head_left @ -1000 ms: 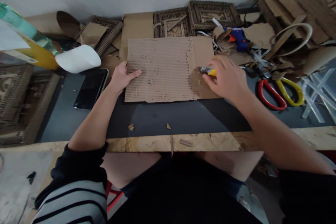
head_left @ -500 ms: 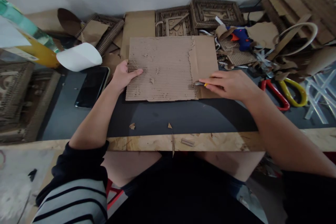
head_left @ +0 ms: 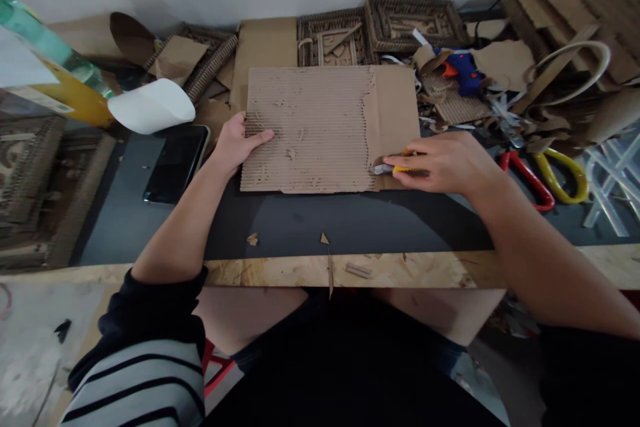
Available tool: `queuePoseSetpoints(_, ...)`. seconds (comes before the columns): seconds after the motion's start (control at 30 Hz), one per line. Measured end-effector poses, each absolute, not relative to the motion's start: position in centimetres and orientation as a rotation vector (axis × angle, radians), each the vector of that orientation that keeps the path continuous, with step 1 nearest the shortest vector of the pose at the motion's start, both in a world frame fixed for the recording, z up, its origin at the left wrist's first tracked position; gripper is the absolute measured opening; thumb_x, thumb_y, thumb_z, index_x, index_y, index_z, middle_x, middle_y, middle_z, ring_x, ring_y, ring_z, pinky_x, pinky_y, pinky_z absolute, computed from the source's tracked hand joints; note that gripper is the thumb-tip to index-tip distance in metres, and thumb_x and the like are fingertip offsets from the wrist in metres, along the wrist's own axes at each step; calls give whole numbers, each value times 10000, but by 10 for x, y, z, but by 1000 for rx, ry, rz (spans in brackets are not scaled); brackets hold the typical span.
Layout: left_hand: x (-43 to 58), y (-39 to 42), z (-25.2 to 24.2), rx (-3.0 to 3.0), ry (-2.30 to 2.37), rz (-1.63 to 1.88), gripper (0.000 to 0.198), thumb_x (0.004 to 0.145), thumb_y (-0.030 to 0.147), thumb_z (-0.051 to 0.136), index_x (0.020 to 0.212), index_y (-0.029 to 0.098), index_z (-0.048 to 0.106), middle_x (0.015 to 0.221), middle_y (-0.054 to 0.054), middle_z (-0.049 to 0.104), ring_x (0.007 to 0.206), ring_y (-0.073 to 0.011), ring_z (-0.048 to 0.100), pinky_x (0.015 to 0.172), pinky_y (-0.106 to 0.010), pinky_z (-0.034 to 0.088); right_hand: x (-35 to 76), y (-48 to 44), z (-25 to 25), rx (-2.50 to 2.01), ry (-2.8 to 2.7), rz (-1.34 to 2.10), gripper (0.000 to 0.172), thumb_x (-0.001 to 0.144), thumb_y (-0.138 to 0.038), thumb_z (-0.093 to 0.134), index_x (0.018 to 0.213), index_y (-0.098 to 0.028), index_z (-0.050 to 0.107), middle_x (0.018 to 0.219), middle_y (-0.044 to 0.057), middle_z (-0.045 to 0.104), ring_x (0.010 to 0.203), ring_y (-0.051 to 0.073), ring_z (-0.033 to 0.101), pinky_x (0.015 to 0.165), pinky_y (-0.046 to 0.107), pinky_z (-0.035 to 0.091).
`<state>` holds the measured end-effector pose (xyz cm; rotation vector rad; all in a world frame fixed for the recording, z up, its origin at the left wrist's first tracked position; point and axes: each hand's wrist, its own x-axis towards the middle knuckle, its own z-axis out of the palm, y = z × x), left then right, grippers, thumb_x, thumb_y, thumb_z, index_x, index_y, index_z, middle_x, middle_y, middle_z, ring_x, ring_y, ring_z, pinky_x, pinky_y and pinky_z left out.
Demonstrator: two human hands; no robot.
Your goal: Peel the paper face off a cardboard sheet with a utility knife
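Two hands are on or over the cardboard [head_left: 320, 127], which lies flat on the table [head_left: 300, 227], its ridged layer ending in a ragged line beside a smooth strip [head_left: 395, 107] at its right. The step in hand looks to be working the knife [head_left: 399, 169] at that line, near the cardboard's lower right corner. To do it well, the blade should stay low, almost level with the smooth strip, and take short, light strokes, so that it lifts ridges without piercing the layer beneath. The bracing hand is best kept far from the blade's path, as it is here, at the cardboard's opposite edge.

The right hand [head_left: 447, 161] is closed about the knife, thumb and fingers pinching it, with the tip pointing at the ragged line; whether the blade is under the ridges cannot be told. The left hand [head_left: 235, 147] grasps the cardboard's left edge, partly open, thumb stretched over the ridges, its other fingers mostly hidden.
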<state>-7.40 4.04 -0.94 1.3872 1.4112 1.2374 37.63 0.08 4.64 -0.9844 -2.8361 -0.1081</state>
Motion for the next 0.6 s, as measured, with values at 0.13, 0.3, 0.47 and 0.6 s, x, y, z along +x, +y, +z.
queuePoseSetpoints(0.13,-77,42,-11,1404,1431,1225,670,617,485,1013,1127,188,696,1241,-177,797,1283,-411,762,1233,-707,528,370,1,38,-1084,-2776,-115,580,1171,-564,369,1349,-300,854,1030,101,830,733,216,655,611,375,380)
queuePoseSetpoints(0.3,-78,42,-10,1448,1464,1196,702,614,510,1013,1143,188,681,1262,-179,786,1328,-428,738,1260,-729,490,375,9,28,-1222,-2625,18,528,1149,-553,426,1371,-312,839,1194,97,832,931,254,749,682,368,468)
queuePoseSetpoints(0.47,-74,39,-8,1431,1462,1201,748,599,553,1010,1171,198,687,1298,-176,791,1304,-414,751,1279,-712,481,372,5,30,-1370,-2558,8,478,1136,-535,470,1400,-343,820,1194,94,830,996,289,759,744,388,510)
queuePoseSetpoints(0.6,-72,38,-7,1422,1475,1193,753,593,582,1016,1165,207,700,1288,-156,808,1280,-394,763,1289,-692,477,365,5,29,-1610,-2257,-222,483,1119,-467,500,1420,-234,795,1262,162,797,1163,361,724,835,450,566)
